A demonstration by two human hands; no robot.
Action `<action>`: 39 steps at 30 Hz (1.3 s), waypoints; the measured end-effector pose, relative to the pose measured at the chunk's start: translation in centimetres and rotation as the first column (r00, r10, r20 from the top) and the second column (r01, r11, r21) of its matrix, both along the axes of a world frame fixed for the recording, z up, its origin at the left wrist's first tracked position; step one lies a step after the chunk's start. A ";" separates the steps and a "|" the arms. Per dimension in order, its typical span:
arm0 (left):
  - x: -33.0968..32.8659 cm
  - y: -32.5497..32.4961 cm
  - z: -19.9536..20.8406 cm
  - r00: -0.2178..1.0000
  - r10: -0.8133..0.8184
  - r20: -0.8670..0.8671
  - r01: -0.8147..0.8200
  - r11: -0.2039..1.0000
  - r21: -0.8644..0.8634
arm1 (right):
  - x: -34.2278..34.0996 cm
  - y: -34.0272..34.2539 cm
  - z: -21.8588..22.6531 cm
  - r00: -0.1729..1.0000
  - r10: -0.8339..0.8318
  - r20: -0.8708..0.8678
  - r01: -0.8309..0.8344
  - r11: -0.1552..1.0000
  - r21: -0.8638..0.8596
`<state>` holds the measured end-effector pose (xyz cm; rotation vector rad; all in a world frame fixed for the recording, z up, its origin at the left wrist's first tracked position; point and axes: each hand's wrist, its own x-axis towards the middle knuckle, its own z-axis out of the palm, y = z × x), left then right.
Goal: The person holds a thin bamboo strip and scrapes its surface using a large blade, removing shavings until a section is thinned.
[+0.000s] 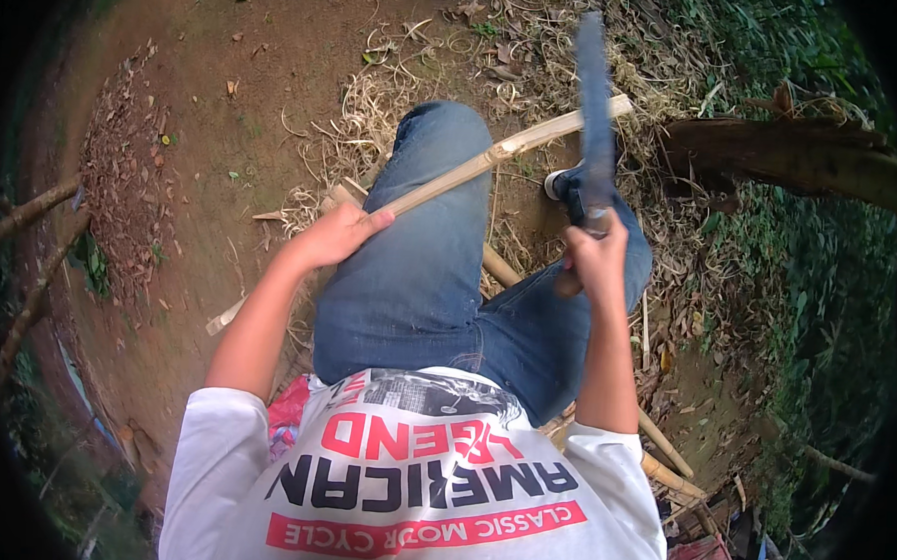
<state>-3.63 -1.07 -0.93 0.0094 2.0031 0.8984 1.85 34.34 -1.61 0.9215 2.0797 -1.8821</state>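
Note:
A pale split bamboo strip [443,180] with a node near its middle slants over my raised left knee, its far end up to the right. My left hand [337,235] grips the strip's near end, thumb along the top. In my right hand [598,252] is the handle of a machete [596,116]. Its long dark blade points away from me and, as seen from above, crosses the strip near the far end. Whether blade and strip touch, I cannot tell. The part of the strip inside my left hand is hidden.
Curly shavings [376,107] lie about on the brown dirt ground [235,121]. A thick dark log [784,160] lies at the right, with green plants beyond it. Bamboo poles [667,445] lie by my right side; branches [36,212] stick in at the left.

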 end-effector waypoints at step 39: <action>1.9 -0.1 -0.4 0.978 0.135 -0.158 -0.113 0.984 0.139 | 3.4 -4.0 -0.4 0.925 0.380 -0.010 -0.372 0.909 0.187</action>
